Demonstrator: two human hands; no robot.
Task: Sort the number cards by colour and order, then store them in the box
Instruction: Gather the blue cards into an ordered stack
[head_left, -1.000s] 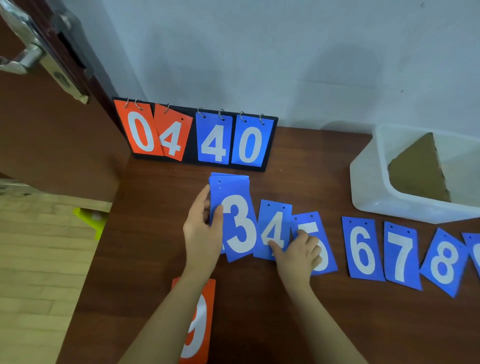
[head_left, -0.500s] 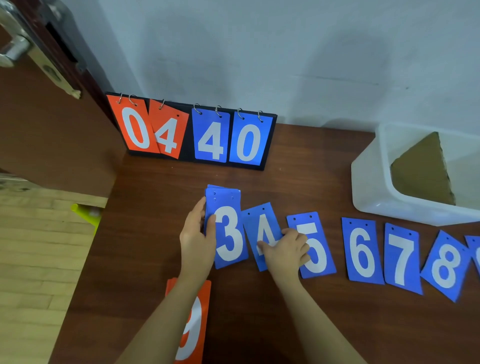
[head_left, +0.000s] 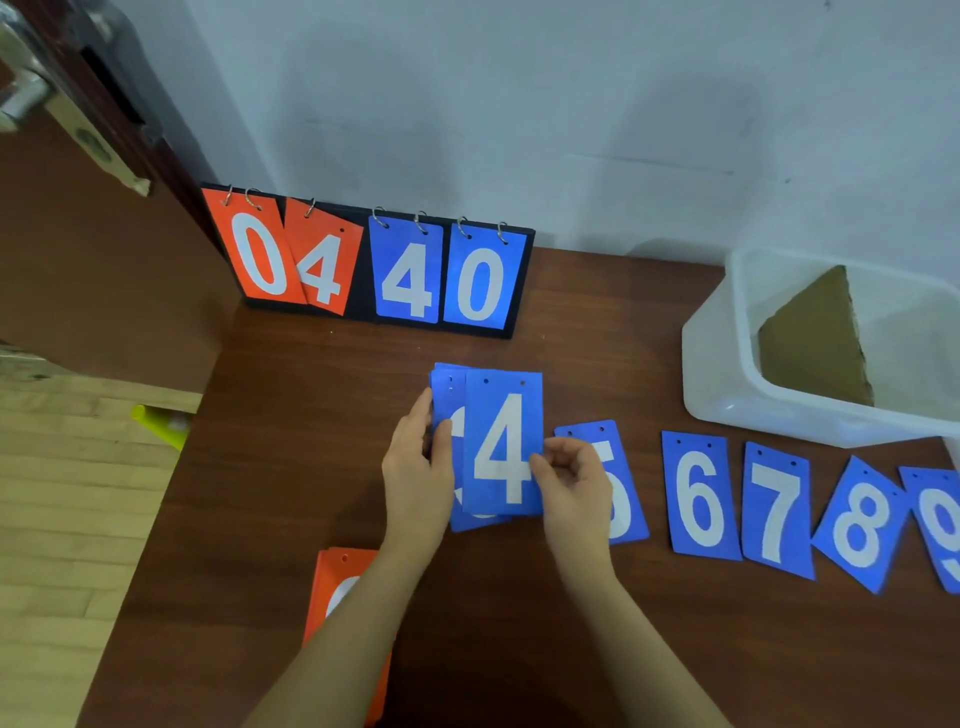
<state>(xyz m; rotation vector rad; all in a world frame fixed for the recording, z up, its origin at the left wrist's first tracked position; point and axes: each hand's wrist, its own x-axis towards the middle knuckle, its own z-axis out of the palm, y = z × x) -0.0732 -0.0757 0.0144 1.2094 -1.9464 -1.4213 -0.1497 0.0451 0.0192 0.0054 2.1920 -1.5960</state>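
A dark wooden table (head_left: 322, 467) holds a white plastic box (head_left: 727, 364), well right of a blue card stack (head_left: 445, 395). The left hand (head_left: 415, 467) grips that stack's left edge. The right hand (head_left: 571, 483) pinches the blue 4 card (head_left: 501, 441) on top of the stack. Right of the stack lie blue cards 5 (head_left: 621, 499), 6 (head_left: 698, 499), 7 (head_left: 776, 512), 8 (head_left: 860, 525) and 9 (head_left: 940, 525); the right hand partly hides the 5.

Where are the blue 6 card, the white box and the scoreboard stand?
blue 6 card (head_left: 700, 496): head view, on its white digit.
white box (head_left: 727, 374): head view, near wall.
scoreboard stand (head_left: 527, 283): head view, black right edge.
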